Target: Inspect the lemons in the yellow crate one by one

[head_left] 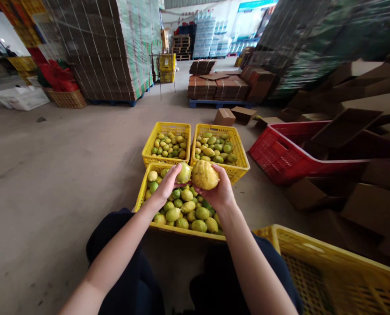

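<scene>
My left hand [169, 183] is closed around a smooth greenish lemon [183, 173]. Beside it, a bigger, bumpy yellow lemon [205, 175] rests in the grip of my right hand [221, 192]. Both fruits are held side by side, above the near yellow crate [181, 228], which is filled with green and yellow lemons [188, 207]. Behind this crate stand two more yellow crates, the far left one [145, 153] and the far right one [242, 159], each holding similar fruit.
At lower right is another yellow crate [332, 249], its slatted floor showing. A red crate [289, 159] and loose cardboard boxes [372, 205] crowd the right side. Flattened cartons on a blue pallet [219, 104] and wrapped stacks [93, 52] stand further back. Concrete floor [66, 175] extends to the left.
</scene>
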{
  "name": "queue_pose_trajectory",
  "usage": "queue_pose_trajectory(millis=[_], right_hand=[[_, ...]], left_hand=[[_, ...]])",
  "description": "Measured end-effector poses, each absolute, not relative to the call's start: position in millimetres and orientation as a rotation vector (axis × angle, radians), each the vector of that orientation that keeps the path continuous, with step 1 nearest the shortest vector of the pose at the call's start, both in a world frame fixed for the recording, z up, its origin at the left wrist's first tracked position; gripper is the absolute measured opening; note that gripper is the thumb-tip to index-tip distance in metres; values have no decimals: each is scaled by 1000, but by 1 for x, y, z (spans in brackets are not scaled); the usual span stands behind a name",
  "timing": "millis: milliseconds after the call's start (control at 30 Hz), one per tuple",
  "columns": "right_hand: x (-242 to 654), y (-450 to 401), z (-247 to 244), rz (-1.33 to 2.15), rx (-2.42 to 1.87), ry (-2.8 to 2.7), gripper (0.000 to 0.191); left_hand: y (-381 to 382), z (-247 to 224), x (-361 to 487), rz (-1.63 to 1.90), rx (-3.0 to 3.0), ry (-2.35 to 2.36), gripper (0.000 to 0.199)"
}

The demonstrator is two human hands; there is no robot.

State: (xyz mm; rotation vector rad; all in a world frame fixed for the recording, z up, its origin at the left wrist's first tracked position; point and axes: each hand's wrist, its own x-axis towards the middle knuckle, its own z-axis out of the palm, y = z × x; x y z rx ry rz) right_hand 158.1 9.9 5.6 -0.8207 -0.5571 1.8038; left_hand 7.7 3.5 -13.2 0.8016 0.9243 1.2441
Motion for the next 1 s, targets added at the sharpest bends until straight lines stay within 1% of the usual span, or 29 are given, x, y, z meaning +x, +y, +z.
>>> queue_pose_trajectory(millis=[167,300,367,400,433,500,567,667,833,1000], right_hand=[[157,10,5,1795,-832,-548,24],[158,11,6,1737,-888,-606,25],[159,10,4,1594,-950,-717,25],[159,9,3,1489,-990,-795,26],[160,8,1,1368,-1027,-884,29],[161,5,-3,1075,-1082,-1068,41],[162,2,-6,761,-1091,-1243,53],[163,0,-9,406,-1040,-1468,55],[164,3,-13,123,-956,-1593,53],[165,5,-15,88,-882,-1595,55]], left_hand=[[4,-13,8,1258,816,933,41],[3,-14,7,1262,955,1018,35],[3,-15,6,1317,1084,1075,34],[3,-15,5,1358,1149,1094,37],[3,-15,5,1395,1206,1105,42],[1,-14,4,1434,1282,1101,49],[-1,-10,4,1438,1325,1062,51],[-3,-6,4,1479,1408,978,50],[-2,-9,1,1559,1583,917,49],[0,-13,-1,1589,1677,842,45]])
